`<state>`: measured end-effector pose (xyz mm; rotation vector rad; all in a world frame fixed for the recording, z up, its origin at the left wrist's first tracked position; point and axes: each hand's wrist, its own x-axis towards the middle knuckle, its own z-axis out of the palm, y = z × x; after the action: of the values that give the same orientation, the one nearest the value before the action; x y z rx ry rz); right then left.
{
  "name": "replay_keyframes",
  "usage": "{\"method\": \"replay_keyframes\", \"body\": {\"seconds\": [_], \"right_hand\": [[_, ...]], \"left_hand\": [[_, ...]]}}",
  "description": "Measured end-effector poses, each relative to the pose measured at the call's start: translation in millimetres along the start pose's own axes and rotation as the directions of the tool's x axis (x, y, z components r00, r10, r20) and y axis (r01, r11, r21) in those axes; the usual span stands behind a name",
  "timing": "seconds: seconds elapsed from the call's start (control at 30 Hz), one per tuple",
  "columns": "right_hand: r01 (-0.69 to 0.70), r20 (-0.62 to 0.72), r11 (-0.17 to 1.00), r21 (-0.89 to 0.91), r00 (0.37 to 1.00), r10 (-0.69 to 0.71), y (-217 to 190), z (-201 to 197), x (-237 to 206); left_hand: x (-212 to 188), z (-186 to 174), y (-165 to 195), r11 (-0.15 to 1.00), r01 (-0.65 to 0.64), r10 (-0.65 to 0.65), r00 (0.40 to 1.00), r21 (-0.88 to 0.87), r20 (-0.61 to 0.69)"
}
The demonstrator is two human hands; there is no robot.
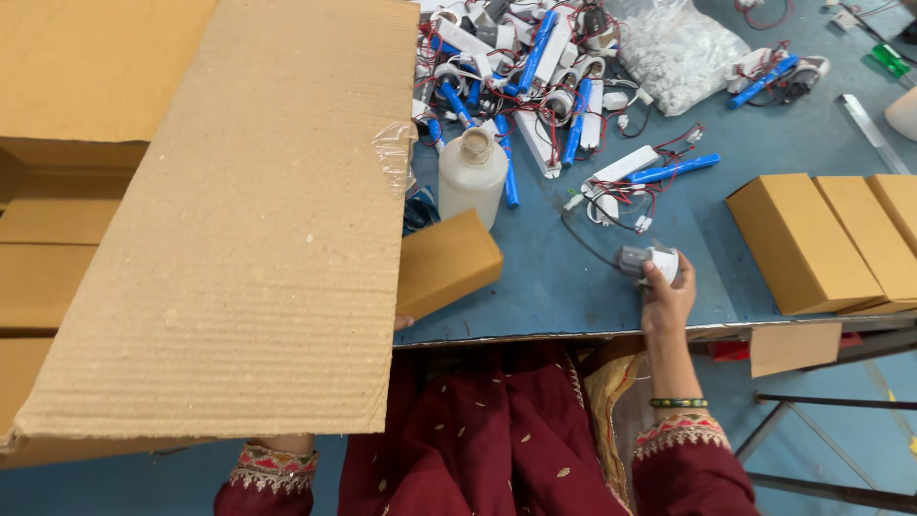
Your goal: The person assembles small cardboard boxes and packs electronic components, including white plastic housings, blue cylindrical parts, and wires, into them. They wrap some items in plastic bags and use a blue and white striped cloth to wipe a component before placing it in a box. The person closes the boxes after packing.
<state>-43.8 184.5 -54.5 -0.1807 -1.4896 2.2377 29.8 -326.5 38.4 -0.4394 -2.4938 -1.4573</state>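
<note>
Right hand (666,298) closed on small white-grey lamp part (648,260) at blue table (554,287) edge. Left hand mostly hidden behind cardboard flap (248,220), grip unclear; seemingly holding small brown box (445,263). Pick-up step; next likely needs part brought to box.

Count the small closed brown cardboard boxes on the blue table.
4. One box lies by the white bottle, partly behind the big cardboard flap. Three boxes sit side by side at the right edge. More may be hidden.

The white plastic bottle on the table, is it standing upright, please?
Upright: the white bottle stands on its base, neck pointing up.
</note>
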Motion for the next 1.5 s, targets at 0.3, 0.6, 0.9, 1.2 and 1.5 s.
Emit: {"method": "replay_keyframes", "body": {"seconds": [0.3,0.6,0.9,1.2,1.5], "right_hand": [[0.051,0.05,0.994,0.094,0.997,-0.055,4,0,-13],[0.049,0.136,0.999,0.007,0.99,-0.049,-11,11,-31],[0.196,0.029,0.935,-0.295,0.98,-0.196,-25,47,-50],[0.507,0.311,0.566,-0.65,0.857,-0.412,-28,84,-76],[0.511,0.372,0.552,-0.659,0.859,-0.352,-21,82,-76]], "left_hand": [[2,-14,-1,0.998,0.06,-0.059,0.993,-0.008,0.102],[-6,-24,-10,0.994,0.102,-0.107,0.975,0.033,0.197],[82,16,-20,0.911,-0.015,0.061,0.993,0.412,-0.097],[160,87,-8,0.516,0.137,-0.519,0.835,0.846,0.182],[163,100,-12,0.491,0.082,-0.557,0.795,0.867,0.24]]}}
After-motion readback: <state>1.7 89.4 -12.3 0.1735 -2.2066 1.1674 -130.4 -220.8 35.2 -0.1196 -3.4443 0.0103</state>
